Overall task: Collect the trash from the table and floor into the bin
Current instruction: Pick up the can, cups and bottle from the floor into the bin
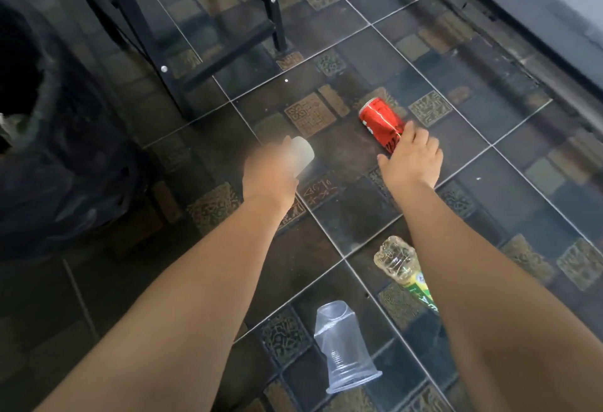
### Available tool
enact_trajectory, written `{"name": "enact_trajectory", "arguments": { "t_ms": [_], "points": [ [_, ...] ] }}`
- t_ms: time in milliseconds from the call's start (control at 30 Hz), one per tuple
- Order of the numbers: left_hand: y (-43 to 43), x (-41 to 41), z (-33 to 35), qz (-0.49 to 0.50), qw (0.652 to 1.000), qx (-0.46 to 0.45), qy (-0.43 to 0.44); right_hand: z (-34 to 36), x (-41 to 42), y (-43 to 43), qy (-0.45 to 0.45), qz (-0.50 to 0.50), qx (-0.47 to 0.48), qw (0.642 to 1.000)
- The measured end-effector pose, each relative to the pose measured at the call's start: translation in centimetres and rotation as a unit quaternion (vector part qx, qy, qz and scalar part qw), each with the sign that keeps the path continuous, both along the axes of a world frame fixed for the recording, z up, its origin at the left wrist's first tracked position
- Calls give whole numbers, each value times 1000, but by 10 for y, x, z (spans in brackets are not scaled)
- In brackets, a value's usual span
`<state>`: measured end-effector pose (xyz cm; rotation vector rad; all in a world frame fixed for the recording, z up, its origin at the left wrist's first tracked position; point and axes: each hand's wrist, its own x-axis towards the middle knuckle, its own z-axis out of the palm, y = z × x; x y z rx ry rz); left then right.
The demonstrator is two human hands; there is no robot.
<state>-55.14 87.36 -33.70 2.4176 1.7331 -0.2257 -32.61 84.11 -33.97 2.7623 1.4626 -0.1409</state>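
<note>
Single view, head-mounted, wide-angle. Looks forward and steeply down at the tiled floor (342, 157) from standing or stooped height. Both forearms enter from the bottom edge and reach up-frame. Black stool legs (130, 20) at top left, bin (49, 157) at left edge. Edges bow noticeably.

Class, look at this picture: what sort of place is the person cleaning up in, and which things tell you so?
Probably a café or home dining area, though that is uncertain. Clues: patterned glossy floor tiles, black furniture legs like a stool's or table's, and a black-bagged bin beside littered drink containers such as the red can.
</note>
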Motion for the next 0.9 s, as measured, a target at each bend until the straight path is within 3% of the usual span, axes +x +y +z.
{"name": "enact_trajectory", "arguments": {
  "t_ms": [100, 267, 467, 633, 900],
  "points": [
    [-3, -4, 1, 18, 1000, 8, -3, -2, -9, -4, 10, -23, -4, 1000],
    [-12, -14, 4, 55, 996, 26, -63, -2, -24, -18, 114, -38, 7, 993],
    [-18, -41, 35, 115, 972, 83, -188, 33, -67, -30, 228, 13, 119, 966],
    [-28, -70, 74, 120, 951, 151, -240, 78, -113, -26, 258, 68, 185, 946],
    [-42, -118, 159, 156, 871, 249, -393, 152, -189, -5, 283, 107, 326, 896]
  ]
}}
